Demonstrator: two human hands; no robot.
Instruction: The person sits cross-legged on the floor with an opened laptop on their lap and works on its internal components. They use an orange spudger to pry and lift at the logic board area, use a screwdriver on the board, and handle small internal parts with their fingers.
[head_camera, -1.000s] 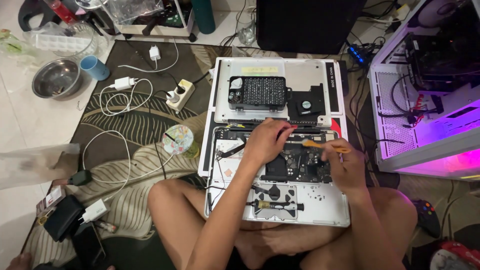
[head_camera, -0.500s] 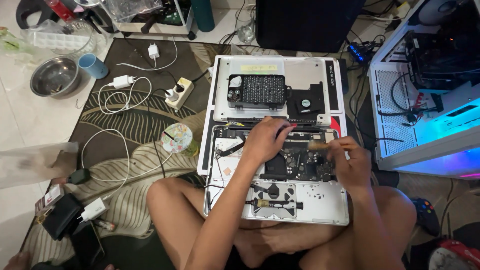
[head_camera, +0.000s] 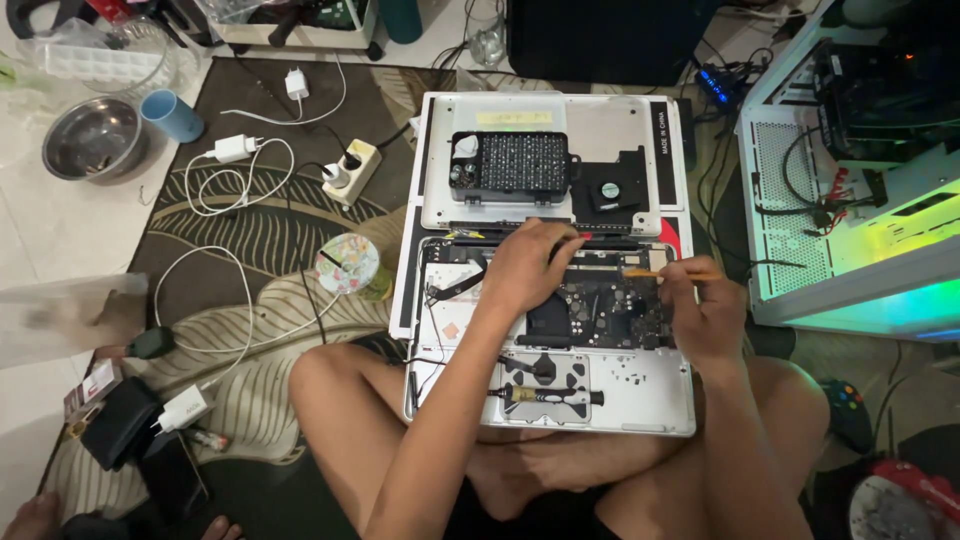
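Note:
An opened silver laptop (head_camera: 640, 395) lies across my crossed legs, its dark circuit board (head_camera: 610, 310) exposed. My left hand (head_camera: 530, 265) presses down on the board's upper left part, fingers spread over it. To the right, my right hand (head_camera: 700, 310) grips a thin orange-handled tool (head_camera: 665, 274), held level with its tip pointing left over the board's top edge. A black screwdriver (head_camera: 545, 397) rests on the laptop's near part.
Behind the laptop lies its grey bottom cover (head_camera: 620, 120) with a black bit case (head_camera: 510, 165) and a small fan (head_camera: 612, 188) on it. A white lit computer case (head_camera: 850, 200) stands right. A power strip (head_camera: 350, 170), chargers, a tape roll (head_camera: 347, 264), a steel bowl (head_camera: 90, 140) and a blue cup (head_camera: 170, 115) lie left.
My right hand has shifted the orange tool slightly over the board's top right edge. The left hand stays pressed on the board. The computer case's light has turned from pink to green.

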